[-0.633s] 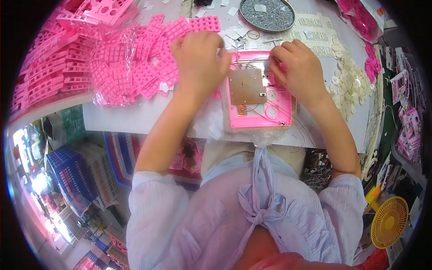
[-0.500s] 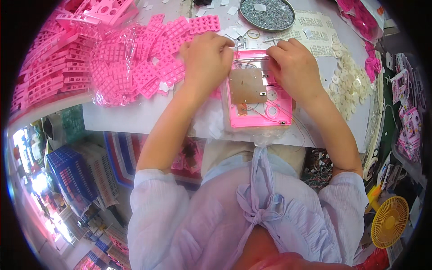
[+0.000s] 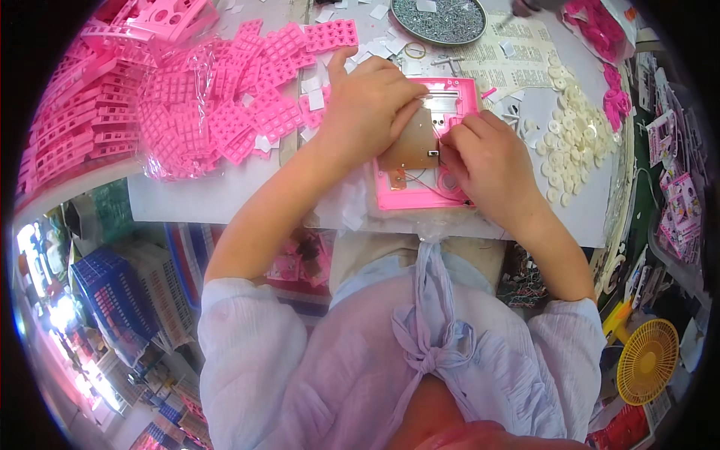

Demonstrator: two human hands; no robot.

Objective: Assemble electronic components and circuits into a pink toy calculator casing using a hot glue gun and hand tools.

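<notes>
Head view: at the near edge of the white bench [image 3: 195,196] lies a pink plastic housing [image 3: 420,193] with a brown circuit board [image 3: 411,147] inside it. The right hand [image 3: 491,161] rests on the housing's 3 o'clock side, its fingers pressed together and pinching at the board's edge. The left hand [image 3: 367,105] lies flat on the board from 10 o'clock, fingers slightly spread. Farther off, pink keypad grids [image 3: 225,112] pile at 9 o'clock, white discs [image 3: 574,139] at 3 o'clock, and a round tray of screws [image 3: 439,16] at 12 o'clock.
</notes>
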